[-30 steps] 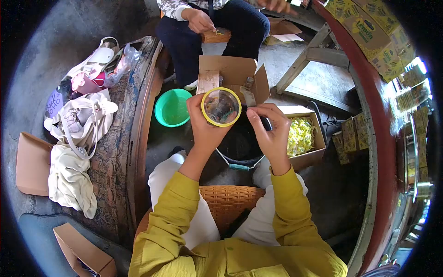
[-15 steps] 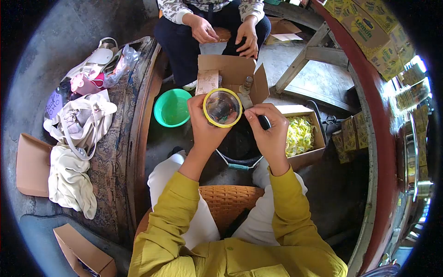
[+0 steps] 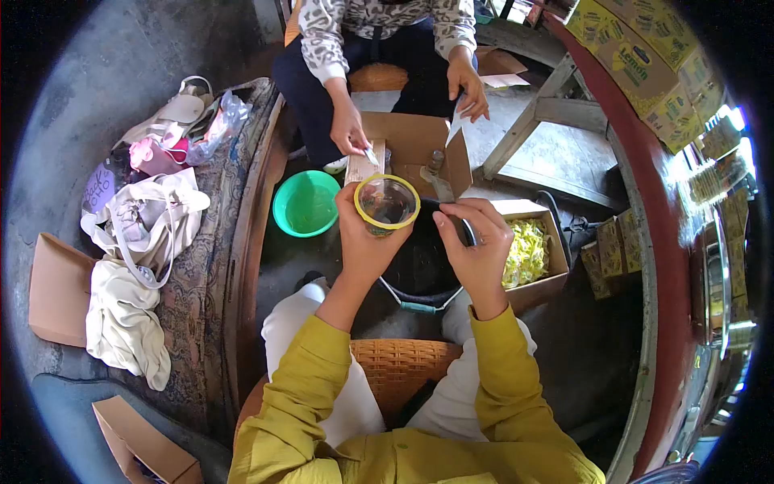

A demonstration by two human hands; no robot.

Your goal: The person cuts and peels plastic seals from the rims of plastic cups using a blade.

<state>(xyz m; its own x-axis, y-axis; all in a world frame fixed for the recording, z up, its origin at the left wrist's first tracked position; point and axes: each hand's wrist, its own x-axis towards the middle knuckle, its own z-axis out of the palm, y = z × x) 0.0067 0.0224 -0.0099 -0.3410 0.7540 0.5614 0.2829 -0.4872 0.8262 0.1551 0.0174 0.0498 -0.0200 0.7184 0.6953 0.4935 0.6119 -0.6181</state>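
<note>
My left hand (image 3: 367, 242) is wrapped round a clear round jar with a yellow rim (image 3: 387, 202), held up in front of me with its round end facing my view. Just to the right of the jar, apart from it, is my right hand (image 3: 477, 246). Its thumb and forefinger meet in a pinch; whatever is between them is too small or hidden to make out. Below both hands stands a black bucket (image 3: 419, 262) with a wire handle and a green grip.
A co-worker's hand (image 3: 349, 129) holds a small white piece over an open cardboard box (image 3: 395, 125) containing a small bottle (image 3: 436, 160). A green basin (image 3: 306, 203) stands left. On the right, a carton holds yellow wrapped pieces (image 3: 526, 250). Bags (image 3: 149, 210) lie on the left bench.
My right thumb and forefinger have moved slightly away from the jar's rim. The jar sits a little lower in view. The co-worker's hands have parted, one reaching down towards the cardboard box.
</note>
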